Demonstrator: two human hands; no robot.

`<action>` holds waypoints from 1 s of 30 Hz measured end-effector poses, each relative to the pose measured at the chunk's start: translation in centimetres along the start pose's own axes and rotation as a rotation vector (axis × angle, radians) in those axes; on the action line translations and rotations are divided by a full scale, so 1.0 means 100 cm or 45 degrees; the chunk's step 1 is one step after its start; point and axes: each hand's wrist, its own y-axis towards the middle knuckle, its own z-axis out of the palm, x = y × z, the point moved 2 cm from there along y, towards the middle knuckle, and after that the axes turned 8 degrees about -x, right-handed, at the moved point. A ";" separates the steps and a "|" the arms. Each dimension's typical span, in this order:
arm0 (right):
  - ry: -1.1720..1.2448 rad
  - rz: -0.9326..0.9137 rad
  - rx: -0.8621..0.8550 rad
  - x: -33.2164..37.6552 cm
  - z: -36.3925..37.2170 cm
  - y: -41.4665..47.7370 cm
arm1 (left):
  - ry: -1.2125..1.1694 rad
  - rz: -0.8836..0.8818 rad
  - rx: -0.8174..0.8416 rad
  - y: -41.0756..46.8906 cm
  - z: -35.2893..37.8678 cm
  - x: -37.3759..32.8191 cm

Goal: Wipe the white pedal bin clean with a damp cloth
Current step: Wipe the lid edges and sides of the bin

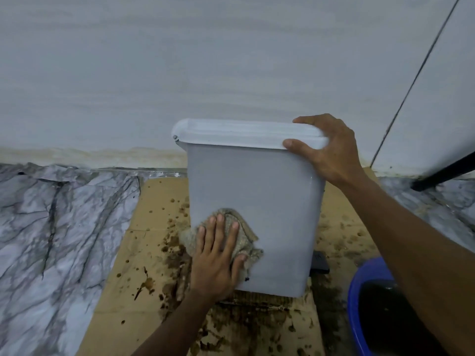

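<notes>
The white pedal bin (252, 201) stands on stained cardboard (144, 253) against the wall (180, 60); left hand (218, 255) presses the cloth (246, 235) on its lower side, fingers (218, 232) straight; right hand (329, 150) fingers curl round the lid (244, 136).

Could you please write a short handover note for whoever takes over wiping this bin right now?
Left hand: flat, pressing the cloth against the lower left of the white pedal bin, on its near wall.
Right hand: grips the right end of the closed lid.
The bin stands on stained cardboard by the wall, its black pedal at lower right. A blue basin of dark water sits to the right.
Done: the near wall looks free of marks.
Left: likely the other sides, lid and pedal, which cannot be judged from here.
</notes>
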 end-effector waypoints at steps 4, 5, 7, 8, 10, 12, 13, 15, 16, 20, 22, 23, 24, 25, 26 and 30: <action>-0.013 -0.022 -0.016 -0.001 0.000 0.000 | 0.040 0.310 0.112 -0.029 0.002 0.005; -0.012 -0.021 -0.018 -0.001 0.001 0.000 | 0.044 0.393 0.124 -0.021 0.000 0.009; -0.010 -0.020 -0.023 -0.002 0.002 0.001 | 0.052 0.454 0.101 0.012 -0.005 0.015; -0.009 -0.020 -0.023 -0.002 0.002 0.001 | 0.055 0.385 0.058 0.032 -0.008 0.018; -0.002 -0.017 -0.021 -0.002 0.002 0.002 | 0.038 0.113 -0.072 0.066 -0.012 0.019; 0.000 -0.017 -0.017 -0.002 0.002 0.002 | 0.003 -0.155 -0.174 0.079 -0.012 0.009; 0.001 -0.017 -0.018 -0.002 0.002 0.002 | -0.017 -0.276 -0.206 0.076 -0.009 0.002; -0.001 -0.018 -0.021 -0.002 0.002 0.001 | -0.072 -0.515 -0.256 0.061 -0.001 -0.017; -0.001 -0.018 -0.019 -0.002 0.002 0.000 | -0.108 -0.633 -0.269 0.050 0.003 -0.028; 0.002 -0.026 -0.021 -0.002 0.001 -0.001 | -0.218 -1.077 -0.319 0.015 0.012 -0.067; 0.009 -0.019 -0.022 -0.002 0.001 -0.002 | -0.294 -1.319 -0.356 0.011 0.015 -0.080; 0.013 -0.015 -0.023 -0.003 0.001 -0.002 | -0.320 -1.378 -0.358 0.013 0.015 -0.084; 0.017 -0.011 -0.025 -0.003 0.000 -0.002 | -0.326 -1.368 -0.343 0.016 0.014 -0.086; 0.021 -0.007 -0.027 -0.004 -0.001 -0.002 | -0.317 -1.290 -0.316 0.018 0.014 -0.086; 0.022 -0.006 -0.031 -0.004 -0.002 -0.003 | -0.295 -1.161 -0.289 0.022 0.014 -0.082; 0.013 -0.018 -0.025 -0.002 -0.002 -0.004 | -0.205 -0.883 -0.343 0.051 0.005 -0.044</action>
